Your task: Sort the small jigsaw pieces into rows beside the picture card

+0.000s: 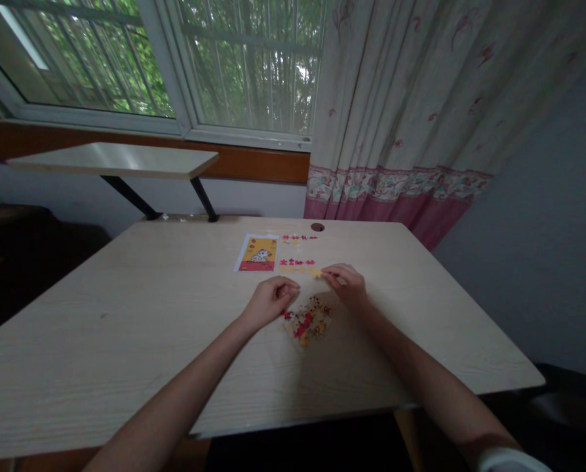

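My right hand (348,286) pinches a yellow puzzle piece (317,273) at the right end of a row of yellow pieces (295,269). Just above that row lies a row of red pieces (297,262). My left hand (269,300) rests on the table, its fingers loosely curled with a gap to the thumb; nothing shows in it. Beside it, between my forearms, is a loose pile of puzzle pieces (309,321) in red, yellow, white and brown. A picture sheet (258,253) with a white animal on yellow and red lies beyond my left hand.
Farther back, another short row of red pieces (299,237) has a few yellow ones under it. A round cable hole (317,227) sits near the back edge of the wooden table (126,328). A raised shelf (120,159) stands at the back left, and a curtain (386,131) hangs behind.
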`<state>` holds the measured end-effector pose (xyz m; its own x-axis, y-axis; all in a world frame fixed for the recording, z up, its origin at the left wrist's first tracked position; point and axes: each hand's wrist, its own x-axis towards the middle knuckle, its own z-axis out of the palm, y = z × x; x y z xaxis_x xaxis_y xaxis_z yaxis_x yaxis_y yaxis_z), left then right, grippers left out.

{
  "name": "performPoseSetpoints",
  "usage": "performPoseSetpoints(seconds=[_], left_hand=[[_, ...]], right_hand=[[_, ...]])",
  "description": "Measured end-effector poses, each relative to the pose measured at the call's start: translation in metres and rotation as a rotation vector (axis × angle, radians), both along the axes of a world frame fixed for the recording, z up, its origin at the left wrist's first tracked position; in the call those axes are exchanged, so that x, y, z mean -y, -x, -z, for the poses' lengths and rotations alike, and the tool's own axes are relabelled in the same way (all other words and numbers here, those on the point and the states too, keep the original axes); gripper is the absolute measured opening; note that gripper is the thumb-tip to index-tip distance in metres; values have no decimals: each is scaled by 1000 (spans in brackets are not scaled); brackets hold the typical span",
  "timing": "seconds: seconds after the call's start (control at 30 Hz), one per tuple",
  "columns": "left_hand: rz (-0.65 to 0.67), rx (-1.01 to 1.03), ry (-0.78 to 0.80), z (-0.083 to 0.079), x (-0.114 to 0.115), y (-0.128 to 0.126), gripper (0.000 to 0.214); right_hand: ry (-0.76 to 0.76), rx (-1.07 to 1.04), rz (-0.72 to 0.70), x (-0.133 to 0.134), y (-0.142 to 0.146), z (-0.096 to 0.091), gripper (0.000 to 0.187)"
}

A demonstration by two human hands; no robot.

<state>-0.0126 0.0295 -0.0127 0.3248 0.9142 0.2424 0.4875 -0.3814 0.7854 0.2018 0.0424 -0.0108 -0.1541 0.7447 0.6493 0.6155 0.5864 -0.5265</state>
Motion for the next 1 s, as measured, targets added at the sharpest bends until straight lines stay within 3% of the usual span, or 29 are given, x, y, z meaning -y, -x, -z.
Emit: performPoseSetpoints(seconds=[0.17,0.33,0.73,1.0], left_hand=[[68,-218,-201,1,-1,6,19],[100,-359,-267,-1,0,7,17],[120,-465,-381,-5,-1,9,19],[108,-479,-398,-4,-1,11,19]], right_hand=[[22,-110,79,-7,-9,-1,17],[58,-148,93,-9,-10,1,16],[35,-147,94,-6,-6,-3,17],[9,-152,102,-10,-8,5,15]])
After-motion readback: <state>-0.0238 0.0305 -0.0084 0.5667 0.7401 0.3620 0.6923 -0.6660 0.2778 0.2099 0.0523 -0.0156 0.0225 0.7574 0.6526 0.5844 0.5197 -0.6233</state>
